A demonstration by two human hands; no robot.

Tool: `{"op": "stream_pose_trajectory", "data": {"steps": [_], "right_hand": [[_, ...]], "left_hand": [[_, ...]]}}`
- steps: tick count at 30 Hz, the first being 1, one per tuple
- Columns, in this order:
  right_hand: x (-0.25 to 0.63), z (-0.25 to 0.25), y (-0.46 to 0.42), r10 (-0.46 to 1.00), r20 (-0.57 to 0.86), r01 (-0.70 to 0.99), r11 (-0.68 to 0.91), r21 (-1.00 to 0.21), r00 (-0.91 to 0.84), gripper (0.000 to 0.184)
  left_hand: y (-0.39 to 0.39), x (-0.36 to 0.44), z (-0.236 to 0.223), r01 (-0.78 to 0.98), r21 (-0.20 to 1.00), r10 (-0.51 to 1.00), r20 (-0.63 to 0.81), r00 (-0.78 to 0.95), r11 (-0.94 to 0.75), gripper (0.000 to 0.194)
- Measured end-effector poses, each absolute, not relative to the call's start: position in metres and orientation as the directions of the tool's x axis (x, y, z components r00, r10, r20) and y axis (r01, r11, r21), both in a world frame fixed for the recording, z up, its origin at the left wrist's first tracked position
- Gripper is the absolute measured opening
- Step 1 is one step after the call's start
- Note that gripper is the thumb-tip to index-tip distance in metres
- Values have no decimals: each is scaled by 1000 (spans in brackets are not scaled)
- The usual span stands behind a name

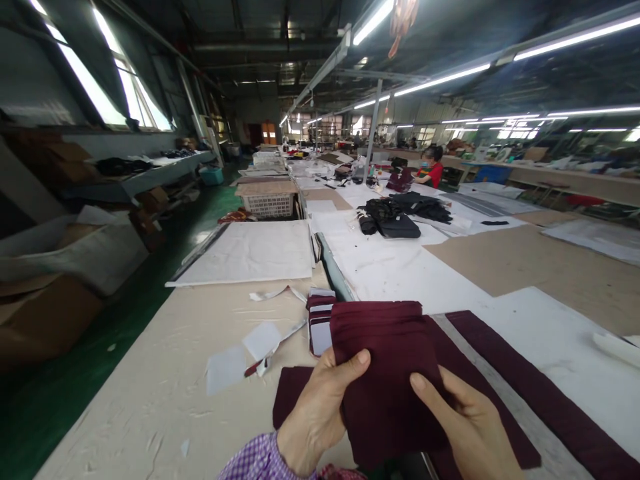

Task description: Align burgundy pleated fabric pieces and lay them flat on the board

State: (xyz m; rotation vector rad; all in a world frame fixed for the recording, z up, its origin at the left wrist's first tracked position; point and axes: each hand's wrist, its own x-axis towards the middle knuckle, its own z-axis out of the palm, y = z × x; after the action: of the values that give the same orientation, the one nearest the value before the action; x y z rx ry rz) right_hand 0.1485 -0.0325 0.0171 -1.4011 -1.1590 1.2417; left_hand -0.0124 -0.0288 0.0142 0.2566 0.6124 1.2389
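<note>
A stack of maroon fabric pieces (pixel 387 380) is held up in front of me, its layers fanned at the top edge. My left hand (pixel 320 403) grips the left side, thumb lying on the front. On the right side, my right hand (pixel 465 417) pinches the same stack, its fingers behind the cloth. Behind the stack to the left lies a pile of maroon and pale grey pieces (pixel 321 320). Long maroon fabric strips (pixel 530 380) stretch across the table at right. Another maroon piece (pixel 290 393) lies partly under my left wrist.
Paper scraps (pixel 225 369) lie on the beige table (pixel 135 413) at left. Beyond are a white sheet (pixel 250 250), a plastic crate (pixel 269 205) and a dark garment pile (pixel 400 215). A co-worker in red (pixel 435 173) is at the table farther back. Cardboard boxes (pixel 45 317) stand on the floor at left.
</note>
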Motion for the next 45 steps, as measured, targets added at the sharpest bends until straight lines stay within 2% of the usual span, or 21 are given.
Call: {"op": "stream_pose_trajectory", "data": {"steps": [3, 7, 13, 19, 29, 33, 35, 37, 39, 41, 43, 45], "right_hand": [[149, 19, -33, 982, -161, 71, -168, -983, 96, 35], [150, 17, -33, 987, -146, 108, -153, -982, 64, 36], [149, 17, -35, 986, -136, 109, -146, -983, 95, 37], [152, 13, -39, 986, -164, 78, -162, -984, -14, 44], [145, 15, -45, 987, -151, -75, -146, -986, 62, 42], [148, 8, -45, 990, -127, -16, -126, -992, 56, 41], [153, 3, -43, 996, -50, 91, -56, -994, 71, 35], [158, 1, -39, 981, 146, 277, 105, -955, 129, 29], [162, 5, -35, 912, 395, 486, 299, -821, 106, 23], [162, 14, -31, 835, 551, 617, 442, -651, -17, 23], [158, 24, -28, 788, 599, 659, 525, -539, -138, 21], [155, 30, -24, 790, 587, 665, 535, -521, -175, 17]], "left_hand": [[-28, -14, 16, -785, 527, 940, -271, 208, 326, 18], [-28, -16, 20, -759, 568, 947, -233, 221, 317, 25], [-30, -15, 21, -761, 573, 952, -223, 211, 303, 23], [-32, -15, 21, -759, 572, 948, -240, 208, 311, 29], [-32, -8, 16, -748, 573, 938, -280, 205, 334, 20], [-31, -7, 16, -761, 560, 939, -283, 198, 329, 20], [-30, -8, 15, -755, 564, 938, -277, 210, 336, 19], [-29, -10, 15, -738, 590, 943, -256, 214, 328, 18], [-29, -11, 15, -709, 636, 953, -215, 214, 303, 17], [-29, -11, 17, -669, 689, 958, -161, 236, 280, 18], [-30, -9, 18, -622, 734, 954, -123, 274, 274, 22], [-31, -7, 20, -579, 765, 944, -111, 311, 281, 25]]}}
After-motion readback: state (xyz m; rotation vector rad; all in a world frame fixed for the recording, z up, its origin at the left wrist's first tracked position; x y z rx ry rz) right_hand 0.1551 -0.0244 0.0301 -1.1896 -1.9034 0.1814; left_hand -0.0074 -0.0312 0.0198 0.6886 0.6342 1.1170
